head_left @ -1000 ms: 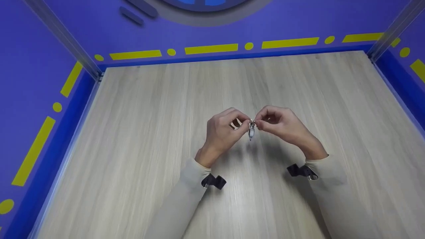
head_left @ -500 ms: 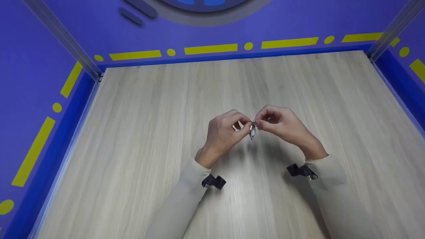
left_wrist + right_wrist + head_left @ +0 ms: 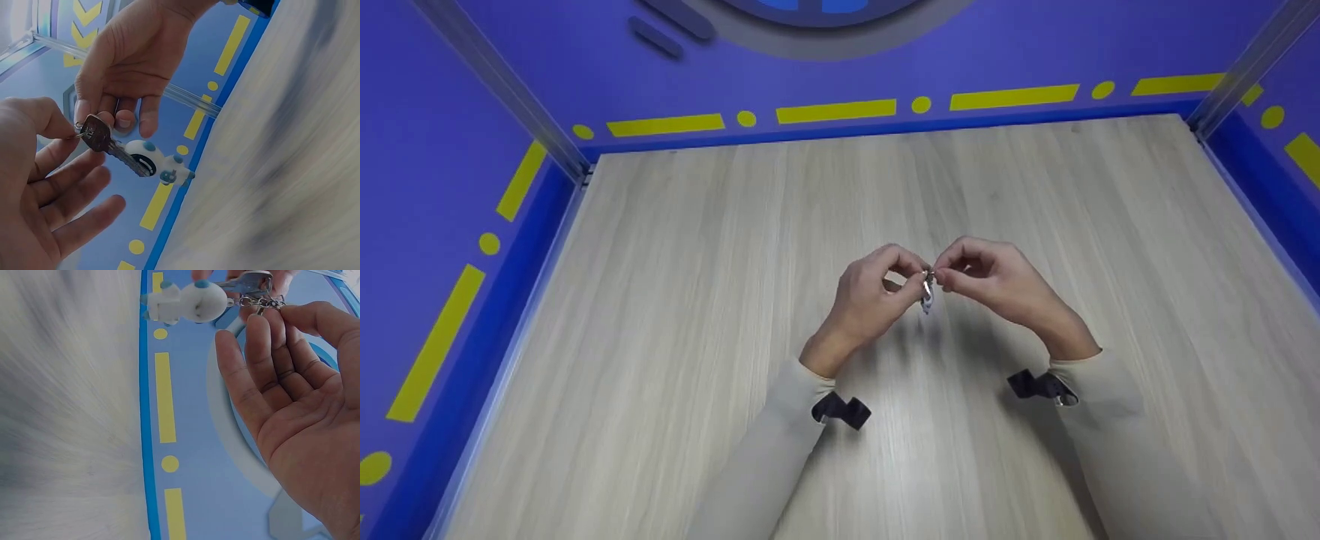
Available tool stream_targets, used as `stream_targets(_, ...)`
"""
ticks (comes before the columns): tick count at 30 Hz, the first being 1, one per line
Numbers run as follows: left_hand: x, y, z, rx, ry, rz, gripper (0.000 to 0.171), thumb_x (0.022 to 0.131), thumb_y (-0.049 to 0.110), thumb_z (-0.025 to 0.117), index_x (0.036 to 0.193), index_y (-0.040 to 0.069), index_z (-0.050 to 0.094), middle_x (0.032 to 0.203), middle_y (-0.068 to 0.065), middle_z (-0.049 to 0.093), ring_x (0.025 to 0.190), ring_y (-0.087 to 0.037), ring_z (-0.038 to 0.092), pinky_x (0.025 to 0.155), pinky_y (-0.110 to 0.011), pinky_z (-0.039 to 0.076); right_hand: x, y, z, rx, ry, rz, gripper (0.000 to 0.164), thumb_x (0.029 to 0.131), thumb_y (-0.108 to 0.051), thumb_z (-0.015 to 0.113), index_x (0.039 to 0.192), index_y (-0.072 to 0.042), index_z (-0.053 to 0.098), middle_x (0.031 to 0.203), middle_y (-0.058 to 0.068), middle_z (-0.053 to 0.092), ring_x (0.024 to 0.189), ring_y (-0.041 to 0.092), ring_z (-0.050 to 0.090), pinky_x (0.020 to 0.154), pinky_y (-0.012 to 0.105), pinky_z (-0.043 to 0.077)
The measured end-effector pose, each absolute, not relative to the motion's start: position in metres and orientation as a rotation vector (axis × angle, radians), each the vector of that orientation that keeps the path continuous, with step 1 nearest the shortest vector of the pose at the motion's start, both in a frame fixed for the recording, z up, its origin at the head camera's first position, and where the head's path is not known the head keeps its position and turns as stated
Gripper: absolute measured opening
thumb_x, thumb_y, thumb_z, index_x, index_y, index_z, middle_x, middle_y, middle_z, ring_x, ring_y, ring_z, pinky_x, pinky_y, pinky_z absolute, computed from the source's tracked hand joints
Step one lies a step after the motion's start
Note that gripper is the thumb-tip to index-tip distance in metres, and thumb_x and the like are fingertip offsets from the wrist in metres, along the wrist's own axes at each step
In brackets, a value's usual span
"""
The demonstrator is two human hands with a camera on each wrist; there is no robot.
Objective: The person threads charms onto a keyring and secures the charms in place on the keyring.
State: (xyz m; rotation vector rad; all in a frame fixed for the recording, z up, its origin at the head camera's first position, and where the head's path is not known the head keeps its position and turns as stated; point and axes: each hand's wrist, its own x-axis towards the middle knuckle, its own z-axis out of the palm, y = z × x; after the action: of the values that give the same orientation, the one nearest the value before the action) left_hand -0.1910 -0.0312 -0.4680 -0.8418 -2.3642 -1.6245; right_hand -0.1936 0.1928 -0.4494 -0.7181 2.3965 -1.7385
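Note:
Over the middle of the table, my two hands meet fingertip to fingertip at a keychain. My left hand (image 3: 874, 292) pinches the thin metal key ring (image 3: 79, 135) between thumb and index finger, its other fingers spread loosely. A silver key (image 3: 100, 135) with a dark-looking head hangs from that ring. Beside the key dangles a small white figurine with blue spots (image 3: 205, 302), joined by a short metal chain (image 3: 250, 302). My right hand (image 3: 997, 279) pinches the chain's ring end with thumb and index finger; the exact spot is partly hidden by the fingertips.
The pale wood-grain tabletop (image 3: 697, 300) spreads out beneath the hands. Blue-purple panels (image 3: 997, 52) with yellow dashes and dots rise at its back and sides, with metal posts (image 3: 510, 82) at the corners. Black straps (image 3: 840, 410) sit on both sleeves.
My left hand shifts slightly right, then back to the left and up, at the ring. The dangling key and figurine turn a little. My right hand stays nearly still.

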Motion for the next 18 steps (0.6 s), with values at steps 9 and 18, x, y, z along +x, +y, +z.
stream_targets(9, -0.1921, -0.0297, -0.4675, -0.925, -2.401, -1.614, 0.014, 0.113, 0.015, 0.052, 0.112, 0.001, 0.057, 0.103, -0.009, 0.071, 0.088, -0.017, 0.074, 0.076, -0.026, 0.060, -0.1936, 0.1926, -0.4486, -0.721, 2.413, -1.733, 0.007, 0.100, -0.004, 0.073, 0.102, 0.003, 0.073, 0.093, 0.010, 0.071, 0.083, 0.017, 0.068, 0.078, 0.026, 0.059)
stream_targets(18, -0.1906, -0.0282, -0.4650, -0.935, -2.280, -1.835, 0.011, 0.112, 0.007, 0.053, 0.111, -0.003, 0.056, 0.096, -0.013, 0.068, 0.078, -0.018, 0.070, 0.070, -0.029, 0.062, -0.1947, 0.1919, -0.4513, -0.717, 2.422, -1.741, 0.009, 0.099, -0.004, 0.075, 0.106, 0.002, 0.074, 0.100, 0.011, 0.073, 0.091, 0.020, 0.068, 0.081, 0.029, 0.059)
